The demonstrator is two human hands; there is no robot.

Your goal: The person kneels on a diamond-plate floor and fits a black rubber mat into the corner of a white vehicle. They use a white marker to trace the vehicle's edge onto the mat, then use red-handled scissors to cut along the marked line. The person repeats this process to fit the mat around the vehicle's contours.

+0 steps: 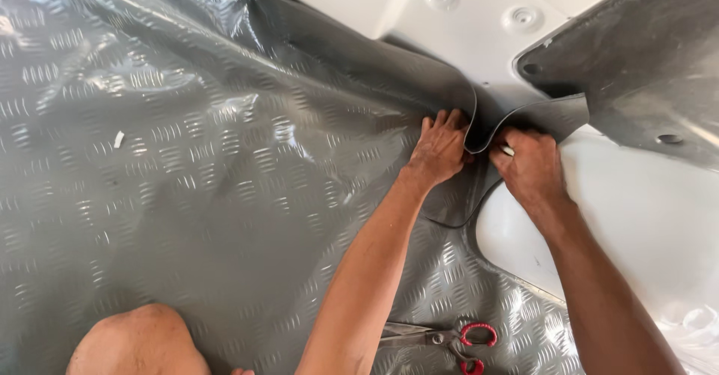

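A large grey floor mat (pixel 195 165) with a raised tread pattern covers most of the view. Its far edge curls up in a fold (pixel 476 124) against a white moulded panel. My left hand (pixel 440 147) presses flat on the mat just left of that fold, fingertips at the curled edge. My right hand (pixel 530 167) is closed around a small pale tool at the fold's right side, over a narrow grey strip of mat (pixel 550 114). Both forearms reach in from the bottom of the view.
Red-handled scissors (pixel 457 338) lie on the mat near the bottom, between my arms. A white rounded wheel-arch panel (pixel 636 218) rises at right. A dark grey sheet (pixel 636 53) hangs at top right. My bare knee (pixel 138 341) shows at bottom left.
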